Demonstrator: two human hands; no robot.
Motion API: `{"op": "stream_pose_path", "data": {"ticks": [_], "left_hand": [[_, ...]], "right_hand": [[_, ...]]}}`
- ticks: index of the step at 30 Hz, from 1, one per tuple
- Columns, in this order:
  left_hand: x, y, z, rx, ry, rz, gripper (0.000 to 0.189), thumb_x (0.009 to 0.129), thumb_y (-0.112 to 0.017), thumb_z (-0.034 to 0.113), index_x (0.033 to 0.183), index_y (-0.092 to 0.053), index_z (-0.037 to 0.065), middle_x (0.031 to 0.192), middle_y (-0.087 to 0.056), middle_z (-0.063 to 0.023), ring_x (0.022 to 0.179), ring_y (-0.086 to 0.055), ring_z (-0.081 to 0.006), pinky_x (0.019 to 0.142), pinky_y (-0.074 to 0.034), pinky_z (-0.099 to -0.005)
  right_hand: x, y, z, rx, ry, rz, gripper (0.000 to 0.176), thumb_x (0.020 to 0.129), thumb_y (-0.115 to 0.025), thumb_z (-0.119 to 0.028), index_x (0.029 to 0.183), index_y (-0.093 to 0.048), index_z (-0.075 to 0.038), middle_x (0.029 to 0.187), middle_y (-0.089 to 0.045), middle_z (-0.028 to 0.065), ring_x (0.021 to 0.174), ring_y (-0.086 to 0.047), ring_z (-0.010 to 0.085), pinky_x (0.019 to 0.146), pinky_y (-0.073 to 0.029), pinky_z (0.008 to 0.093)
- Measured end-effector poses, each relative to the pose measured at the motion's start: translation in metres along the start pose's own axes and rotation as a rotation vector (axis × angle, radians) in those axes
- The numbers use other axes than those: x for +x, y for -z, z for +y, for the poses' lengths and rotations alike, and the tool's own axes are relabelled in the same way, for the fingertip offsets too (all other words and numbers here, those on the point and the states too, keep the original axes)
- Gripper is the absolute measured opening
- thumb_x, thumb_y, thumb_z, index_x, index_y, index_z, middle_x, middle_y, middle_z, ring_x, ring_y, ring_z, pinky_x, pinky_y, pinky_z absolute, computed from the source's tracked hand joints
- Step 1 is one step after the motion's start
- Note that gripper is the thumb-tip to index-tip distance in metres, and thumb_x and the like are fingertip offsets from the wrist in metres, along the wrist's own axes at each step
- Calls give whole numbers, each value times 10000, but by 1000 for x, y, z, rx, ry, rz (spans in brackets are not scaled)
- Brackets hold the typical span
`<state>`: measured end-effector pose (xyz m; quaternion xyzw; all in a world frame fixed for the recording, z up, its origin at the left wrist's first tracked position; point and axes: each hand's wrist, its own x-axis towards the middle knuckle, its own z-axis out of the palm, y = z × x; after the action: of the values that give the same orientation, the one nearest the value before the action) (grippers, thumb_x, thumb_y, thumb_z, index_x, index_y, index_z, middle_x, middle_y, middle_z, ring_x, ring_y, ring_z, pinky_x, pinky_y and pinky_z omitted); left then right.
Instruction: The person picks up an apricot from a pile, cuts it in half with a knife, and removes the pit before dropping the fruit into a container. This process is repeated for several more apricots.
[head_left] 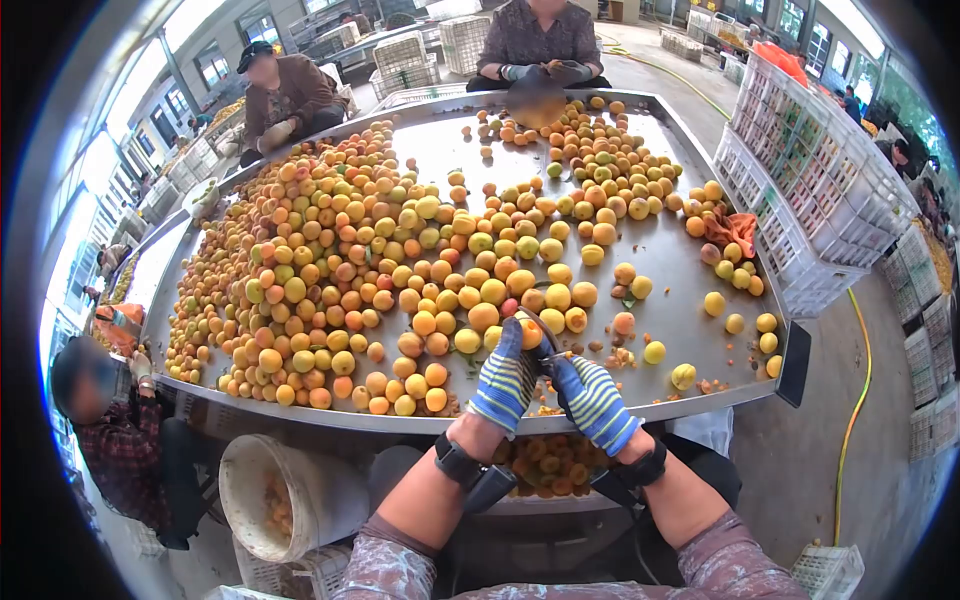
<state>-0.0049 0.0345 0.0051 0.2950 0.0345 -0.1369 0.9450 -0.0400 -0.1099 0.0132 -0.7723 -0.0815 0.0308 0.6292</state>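
Both my hands wear blue-and-yellow striped gloves and meet over the near edge of a metal sorting table (640,405). My left hand (506,375) is closed around an orange apricot (531,334). Pressed close beside it, my right hand (592,392) grips a small dark tool with a thin curved metal part (546,328); its exact kind is partly hidden by the fingers. Loose apricots (492,291) lie just beyond my hands, and torn fruit bits (622,358) are scattered to their right. Below the table edge, a container of apricot pieces (550,465) sits between my forearms.
A large apricot heap (330,240) covers the table's left side. Stacked white crates (800,170) stand at the right, near a yellow hose (862,380). A white bucket (318,490) is at lower left. Co-workers sit at the far side (540,45) and left (290,95).
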Motion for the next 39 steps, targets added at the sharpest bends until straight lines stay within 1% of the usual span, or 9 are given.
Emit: {"op": "stream_pose_path", "data": {"ticks": [9, 14, 22, 24, 27, 31, 33, 34, 39], "left_hand": [[10, 18, -11, -64, 25, 25, 362, 940, -540, 381, 1170, -541, 102, 1042, -599, -22, 934, -593, -163, 882, -481, -362], [9, 14, -11, -59, 24, 45, 338, 939, -554, 361, 1132, -553, 83, 1032, -604, -25, 934, -595, -157, 856, -496, -361], [2, 10, 4, 464, 22, -122, 314, 950, -528, 385, 1053, -579, 93, 923, -568, 17, 839, -549, -89, 742, -476, -257], [3, 9, 3, 601, -50, -142, 307, 950, -529, 381, 1055, -579, 97, 920, -560, 25, 832, -538, -78, 732, -467, -239], [7, 10, -3, 803, -25, -134, 315, 949, -531, 388, 1072, -577, 102, 920, -547, 40, 821, -515, -57, 729, -447, -211], [6, -1, -12, 304, -2, 28, 349, 918, -584, 397, 1050, -588, 74, 880, -607, 1, 794, -563, -83, 712, -476, -230], [2, -6, -10, -9, 210, 88, 427, 900, -593, 427, 1086, -582, 42, 976, -648, -75, 870, -619, -165, 799, -506, -281], [1, -3, -11, -97, 216, 13, 446, 908, -582, 399, 1113, -559, 3, 1047, -634, -202, 967, -620, -285, 884, -495, -422], [6, 10, -10, -18, 185, -44, 371, 919, -584, 332, 1092, -577, 4, 1042, -641, -185, 977, -625, -282, 902, -494, -402]], "right_hand": [[-4, 0, 0, -56, -53, 23, 230, 953, -506, -189, 900, -641, -10, 645, -612, 50, 588, -549, 128, 533, -420, 287], [-3, 2, 14, -228, 61, 31, 242, 948, -499, -183, 887, -629, 12, 721, -625, 211, 677, -604, 391, 600, -454, 435], [-6, 9, -2, -327, -5, -1, 304, 932, -512, -246, 861, -620, 28, 724, -607, 251, 702, -610, 414, 602, -455, 463], [-6, 13, 5, -367, 21, 2, 328, 953, -480, -251, 824, -599, 26, 605, -583, 182, 556, -574, 329, 541, -423, 416], [-3, 17, 7, -469, 49, 12, 320, 952, -486, -248, 831, -601, 25, 633, -593, 196, 585, -575, 363, 549, -426, 419], [-1, 16, -11, -416, 64, 40, 311, 954, -484, -244, 877, -618, 26, 679, -616, 207, 628, -591, 373, 575, -439, 422], [2, 14, -7, -453, 54, 80, 299, 952, -487, -238, 920, -628, 24, 731, -631, 225, 692, -616, 386, 611, -461, 422], [2, 13, -8, -495, 49, 56, 297, 949, -491, -240, 932, -629, 22, 757, -634, 239, 734, -625, 398, 635, -476, 434], [-1, 10, -12, -621, 67, 55, 298, 946, -493, -249, 924, -628, 15, 751, -625, 248, 730, -609, 420, 629, -475, 452]]}}
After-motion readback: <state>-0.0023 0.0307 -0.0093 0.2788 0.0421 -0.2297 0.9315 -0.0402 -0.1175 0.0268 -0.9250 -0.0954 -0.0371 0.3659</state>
